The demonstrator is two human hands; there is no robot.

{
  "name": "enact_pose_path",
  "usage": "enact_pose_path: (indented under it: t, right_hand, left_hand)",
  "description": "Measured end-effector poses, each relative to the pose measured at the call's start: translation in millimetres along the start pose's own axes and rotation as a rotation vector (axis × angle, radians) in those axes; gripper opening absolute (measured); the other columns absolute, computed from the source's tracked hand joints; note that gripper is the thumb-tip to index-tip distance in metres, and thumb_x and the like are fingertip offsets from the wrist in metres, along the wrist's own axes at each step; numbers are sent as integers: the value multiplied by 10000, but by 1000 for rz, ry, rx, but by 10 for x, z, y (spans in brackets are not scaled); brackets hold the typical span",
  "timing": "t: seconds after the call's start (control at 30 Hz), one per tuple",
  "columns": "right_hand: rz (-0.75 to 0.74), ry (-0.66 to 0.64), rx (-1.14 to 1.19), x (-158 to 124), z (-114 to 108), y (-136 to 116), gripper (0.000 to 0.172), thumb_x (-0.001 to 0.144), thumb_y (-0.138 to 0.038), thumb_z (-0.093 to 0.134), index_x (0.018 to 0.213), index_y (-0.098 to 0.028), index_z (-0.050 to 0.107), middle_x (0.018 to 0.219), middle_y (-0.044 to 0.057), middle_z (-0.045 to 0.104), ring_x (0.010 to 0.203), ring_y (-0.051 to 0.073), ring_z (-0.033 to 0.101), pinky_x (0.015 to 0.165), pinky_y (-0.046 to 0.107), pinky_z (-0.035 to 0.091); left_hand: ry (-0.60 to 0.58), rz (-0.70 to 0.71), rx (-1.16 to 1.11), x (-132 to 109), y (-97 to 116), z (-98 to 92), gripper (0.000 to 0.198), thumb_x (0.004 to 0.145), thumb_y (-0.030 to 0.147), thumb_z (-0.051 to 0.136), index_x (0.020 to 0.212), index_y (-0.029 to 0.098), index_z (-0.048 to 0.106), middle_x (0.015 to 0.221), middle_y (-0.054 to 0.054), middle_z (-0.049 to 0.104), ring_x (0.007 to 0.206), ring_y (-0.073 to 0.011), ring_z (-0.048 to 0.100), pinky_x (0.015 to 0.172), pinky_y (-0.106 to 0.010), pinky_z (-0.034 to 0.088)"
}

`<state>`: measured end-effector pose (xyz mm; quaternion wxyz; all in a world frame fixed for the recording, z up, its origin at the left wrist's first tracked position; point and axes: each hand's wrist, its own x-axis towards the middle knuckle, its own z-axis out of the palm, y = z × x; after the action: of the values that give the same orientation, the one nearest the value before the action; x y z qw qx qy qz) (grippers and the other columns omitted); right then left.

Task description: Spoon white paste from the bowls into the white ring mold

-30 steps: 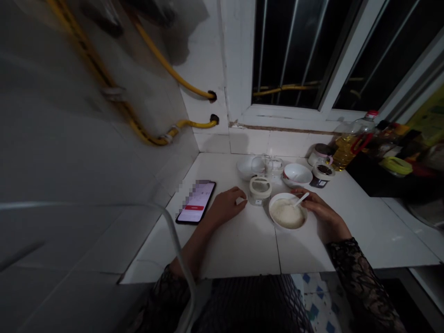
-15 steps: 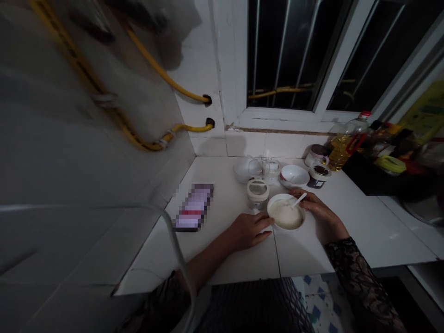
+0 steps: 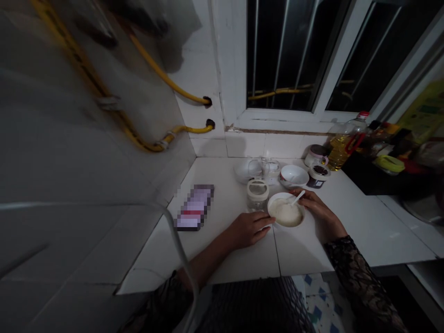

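A white bowl (image 3: 286, 220) of pale, cloudy, off-white contents stands on the counter between my hands. A white spoon (image 3: 297, 198) leans in it, its handle up toward the right. My left hand (image 3: 248, 230) is open, its fingers stretched out and their tips against the bowl's left rim, the thumb apart. Around the bowl's far right side curls my right hand (image 3: 317, 206), closed on it near the spoon handle; some of its fingertips are hidden behind the rim. Just behind my left fingers is a clear jar (image 3: 257, 196) with a pale lid.
Behind are another white bowl (image 3: 294, 176), a glass bowl (image 3: 244, 171), a dark-filled jar (image 3: 318, 176) and an oil bottle (image 3: 340, 150). A phone (image 3: 194, 208) lies on the white tiled counter (image 3: 222, 263) to the left. Yellow hoses (image 3: 152, 147) run along the wall.
The view has shifted very slightly. Both hands stay at the bowl, and the spoon leans much as before. Nothing has been taken hold of or let go.
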<state>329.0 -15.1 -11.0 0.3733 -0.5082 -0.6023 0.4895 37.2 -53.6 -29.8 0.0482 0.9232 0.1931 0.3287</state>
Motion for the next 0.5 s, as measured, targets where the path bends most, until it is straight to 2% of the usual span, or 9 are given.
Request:
enact_pose_path:
  t: [0.13,0.3,0.5]
  right_hand:
    - [-34,40,23,46,-1,75,391,615,-313,637,992,-213,669,852,23,696,755,217,601,599,296,424]
    - [-36,29,48,80,-19,151,383,643,-317,636,1008,-208,669,892,27,704,819,233,616,666,318,454]
    - [-2,22,22,76,-35,161,382,664,-341,642,1020,-209,673,881,33,708,811,242,628,682,342,467]
  left_hand:
    - [11,-32,5,3,-22,9,339,940,271,439,1234,163,568,1100,-135,672,960,-207,674,790,-326,572]
    - [-40,-77,2,6,-14,-5,402,925,308,453,1303,189,518,1161,-136,650,985,-217,670,796,-336,572]
    - [-61,-69,3,29,16,-45,393,921,291,450,1286,164,525,1161,-135,653,993,-212,668,805,-323,565]
